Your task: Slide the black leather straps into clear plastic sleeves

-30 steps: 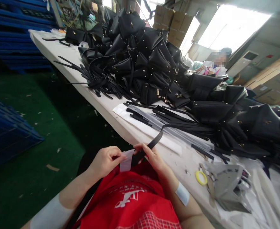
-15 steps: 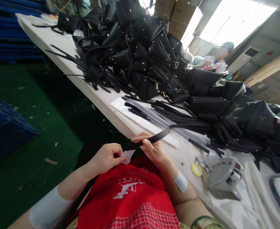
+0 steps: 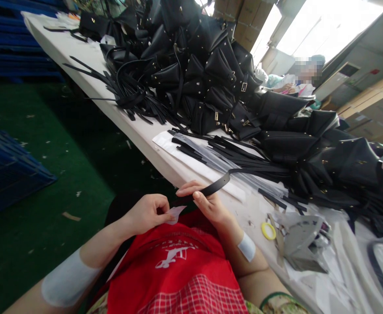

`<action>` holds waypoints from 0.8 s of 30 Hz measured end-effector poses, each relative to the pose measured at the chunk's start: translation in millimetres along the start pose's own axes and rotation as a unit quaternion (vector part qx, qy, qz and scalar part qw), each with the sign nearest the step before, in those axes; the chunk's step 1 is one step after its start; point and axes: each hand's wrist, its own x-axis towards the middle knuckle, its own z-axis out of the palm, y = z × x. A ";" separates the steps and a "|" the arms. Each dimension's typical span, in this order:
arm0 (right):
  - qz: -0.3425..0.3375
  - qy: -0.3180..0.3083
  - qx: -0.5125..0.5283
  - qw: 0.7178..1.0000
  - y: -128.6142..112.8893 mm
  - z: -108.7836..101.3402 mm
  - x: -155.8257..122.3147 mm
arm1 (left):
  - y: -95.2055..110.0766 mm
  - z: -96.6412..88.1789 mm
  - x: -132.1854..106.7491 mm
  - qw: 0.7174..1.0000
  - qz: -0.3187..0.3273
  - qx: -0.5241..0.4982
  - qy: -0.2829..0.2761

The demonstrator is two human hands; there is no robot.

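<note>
My left hand (image 3: 150, 214) is closed, pinching a small white piece of paper or cloth (image 3: 176, 214) between thumb and fingers. Just to its right, my right hand (image 3: 207, 204) grips a black strap (image 3: 218, 185) between its thumb and outstretched fingers. One end of the strap is hidden by the fingers; the rest bends away over the table toward more black straps (image 3: 233, 152). Both hands are in front of a red apron (image 3: 165, 279), near the table edge, with the white piece close to the strap.
Black handbags (image 3: 211, 65) are heaped along the white table (image 3: 113, 115), with a tangle of loose straps (image 3: 139, 93) beside them. A yellow tape roll (image 3: 269, 231) and a crumpled grey plastic package (image 3: 305, 244) lie at the right. Blue crates (image 3: 11, 170) stand left. Beyond the bags is another person (image 3: 304, 80).
The white piece and my left hand have shifted very slightly toward my right hand. My right hand's fingers lie a little lower over the strap. The view has tilted slightly.
</note>
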 end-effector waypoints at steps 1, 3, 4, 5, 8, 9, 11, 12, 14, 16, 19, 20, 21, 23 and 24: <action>0.001 -0.003 0.000 1.000 0.5 0.3 -0.2 | -0.2 0.1 0.2 1.000 -0.003 -0.001 0.000; 0.001 -0.011 0.002 1.000 1.6 0.8 -0.3 | -0.3 -0.2 0.6 1.000 -0.007 -0.003 -0.004; 0.000 -0.014 0.003 1.000 2.2 1.0 -0.3 | -0.1 -0.5 0.9 1.000 -0.007 -0.004 -0.006; -0.002 -0.017 0.005 1.000 2.7 1.0 -0.3 | 0.1 -1.1 1.1 1.000 -0.008 -0.005 -0.007; 0.001 -0.018 0.005 1.000 3.6 0.3 0.4 | 0.8 -4.0 1.6 1.000 -0.010 -0.026 -0.010; 0.006 -0.021 0.003 1.000 3.8 -0.1 0.8 | 1.1 -5.3 1.7 0.999 -0.006 -0.038 -0.014; 0.014 -0.036 0.001 0.999 4.4 -0.3 2.3 | 1.7 -7.9 2.0 0.998 0.018 -0.054 -0.027; 0.018 -0.045 0.000 0.999 4.9 0.1 3.1 | 1.8 -8.9 2.2 0.997 0.034 -0.055 -0.033; 0.028 -0.066 0.001 0.997 6.8 2.2 4.6 | 1.2 -9.5 3.1 0.997 0.062 -0.042 -0.032; 0.043 -0.080 0.007 0.996 10.3 5.8 5.4 | -1.0 -8.1 4.3 0.997 0.071 -0.026 -0.019; 0.070 -0.074 0.024 0.994 19.8 10.0 5.8 | -5.9 -4.3 5.9 0.997 0.067 -0.025 0.003; 0.085 -0.056 0.040 0.994 24.0 9.7 6.1 | -7.5 -3.4 6.0 0.998 0.061 -0.034 0.004; 0.103 -0.020 0.064 0.992 28.5 8.1 6.7 | -9.0 -2.9 5.9 0.998 0.052 -0.046 0.003; 0.139 0.101 0.128 0.977 37.4 1.6 8.5 | -11.7 -2.7 5.7 0.998 0.026 -0.061 -0.014; 0.150 0.166 0.155 0.962 41.1 -2.4 9.4 | -13.2 -2.7 6.1 0.998 0.012 -0.062 -0.024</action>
